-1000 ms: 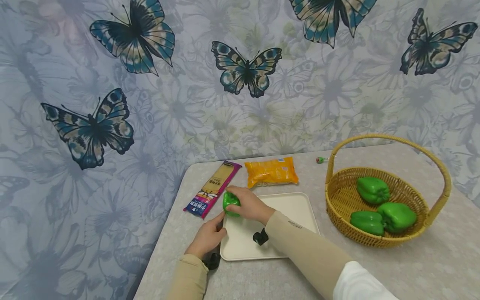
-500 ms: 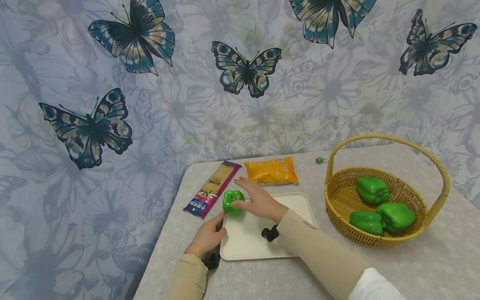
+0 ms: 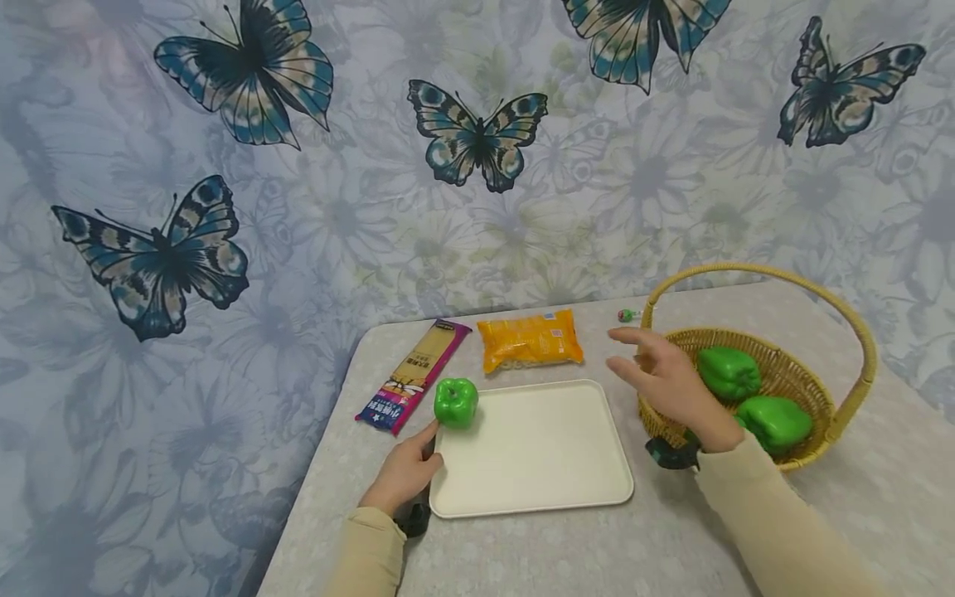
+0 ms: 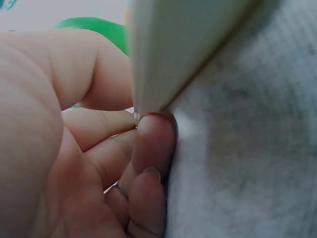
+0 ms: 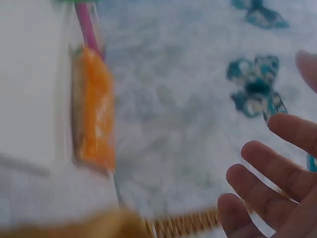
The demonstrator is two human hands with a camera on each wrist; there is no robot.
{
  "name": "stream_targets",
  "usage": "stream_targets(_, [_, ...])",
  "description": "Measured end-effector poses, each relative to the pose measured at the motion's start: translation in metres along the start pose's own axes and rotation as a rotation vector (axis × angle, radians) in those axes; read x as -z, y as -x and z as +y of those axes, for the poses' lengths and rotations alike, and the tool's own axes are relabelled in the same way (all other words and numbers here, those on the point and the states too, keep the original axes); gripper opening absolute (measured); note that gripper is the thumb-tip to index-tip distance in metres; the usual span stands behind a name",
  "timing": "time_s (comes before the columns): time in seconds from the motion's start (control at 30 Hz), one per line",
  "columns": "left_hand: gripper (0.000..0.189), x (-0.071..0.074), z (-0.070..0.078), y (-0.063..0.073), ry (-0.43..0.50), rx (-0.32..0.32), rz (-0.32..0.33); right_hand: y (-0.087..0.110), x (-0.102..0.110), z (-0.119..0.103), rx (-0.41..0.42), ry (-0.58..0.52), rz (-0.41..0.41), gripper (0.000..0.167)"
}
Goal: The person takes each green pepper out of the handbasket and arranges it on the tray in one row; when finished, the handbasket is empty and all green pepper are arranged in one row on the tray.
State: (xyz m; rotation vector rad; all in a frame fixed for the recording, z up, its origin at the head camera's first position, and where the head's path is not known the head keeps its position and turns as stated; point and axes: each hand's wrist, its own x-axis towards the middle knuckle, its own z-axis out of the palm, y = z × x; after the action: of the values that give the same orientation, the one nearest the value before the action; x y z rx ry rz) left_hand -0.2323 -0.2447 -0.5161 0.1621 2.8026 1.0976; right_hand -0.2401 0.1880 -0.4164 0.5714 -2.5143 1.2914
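Observation:
A green bell pepper (image 3: 456, 403) stands on the far left corner of the cream tray (image 3: 537, 448). My left hand (image 3: 403, 473) holds the tray's left edge; in the left wrist view its fingertips (image 4: 156, 139) press against the outside of the rim, and part of the grip is hidden. Over the left side of the wicker basket (image 3: 813, 390), my right hand (image 3: 675, 385) is spread with nothing in it. Inside the basket lie green bell peppers, one at the back (image 3: 727, 373) and one in front (image 3: 776, 421), with another mostly covered by the hand.
Left of the tray lies a purple-edged noodle packet (image 3: 414, 377). An orange packet (image 3: 531, 340) is behind the tray, and a small lollipop (image 3: 627, 315) lies near the wall. The basket's tall handle (image 3: 821, 294) arches over it.
My right hand has let go of the bell pepper on the tray and moved right to the basket. My left hand has stayed at the tray's edge. The view has shifted slightly.

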Motion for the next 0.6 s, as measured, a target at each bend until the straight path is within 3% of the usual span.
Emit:
stream_targets(0.23, [0.067,0.002,-0.002,0.002,-0.017,0.009,0.018,0.014,0.060,0.028,-0.147,0.056,0.097,0.052])
stream_targets(0.43, [0.067,-0.004,-0.004,0.004,-0.012,0.001,0.003,0.020,0.076,0.064,-0.313,0.024,0.206,0.065])
stream_targets(0.6, [0.067,-0.008,-0.003,0.006,-0.025,0.004,0.012,0.026,0.079,0.080,-0.369,0.037,0.259,0.063])
